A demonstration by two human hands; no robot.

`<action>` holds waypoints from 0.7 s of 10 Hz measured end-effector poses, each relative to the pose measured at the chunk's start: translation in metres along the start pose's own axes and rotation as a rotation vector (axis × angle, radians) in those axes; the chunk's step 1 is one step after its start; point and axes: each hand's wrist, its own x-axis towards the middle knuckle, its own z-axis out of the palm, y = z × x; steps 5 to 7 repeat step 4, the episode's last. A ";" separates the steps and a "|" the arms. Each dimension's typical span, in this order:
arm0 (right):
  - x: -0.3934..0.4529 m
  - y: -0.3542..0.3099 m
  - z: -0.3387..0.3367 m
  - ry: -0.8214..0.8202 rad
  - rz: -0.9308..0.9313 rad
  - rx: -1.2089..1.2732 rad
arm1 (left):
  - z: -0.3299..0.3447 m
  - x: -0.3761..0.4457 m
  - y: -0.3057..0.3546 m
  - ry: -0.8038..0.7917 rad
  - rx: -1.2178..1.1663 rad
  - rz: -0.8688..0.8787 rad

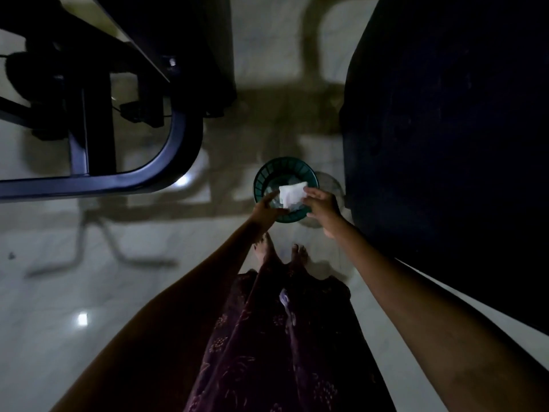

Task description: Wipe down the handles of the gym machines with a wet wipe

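Observation:
A white wet wipe (292, 193) hangs over the mouth of a green slatted waste basket (267, 173) on the floor. My left hand (265, 210) reaches in from the left, and its finger and thumb pinch the wipe's left edge. My right hand (323, 207) is on the wipe's right side with its fingers spread and straight, the fingertips at the wipe's upper right corner. A dark gym machine frame with a curved tube (181, 150) stands to the upper left; its handles are not plainly visible in the dim light.
A large dark shape (445, 129) fills the right side, close to the basket. The pale glossy tile floor (89, 292) carries long shadows. My bare feet (280, 252) and patterned dark skirt (267, 337) are just behind the basket.

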 end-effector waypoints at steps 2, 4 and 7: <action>0.002 0.012 -0.015 -0.064 0.176 -0.168 | -0.017 -0.009 0.007 -0.086 -0.001 -0.020; -0.004 0.019 -0.016 -0.089 0.188 -0.200 | -0.022 -0.031 0.019 -0.059 -0.025 -0.028; -0.004 0.019 -0.016 -0.089 0.188 -0.200 | -0.022 -0.031 0.019 -0.059 -0.025 -0.028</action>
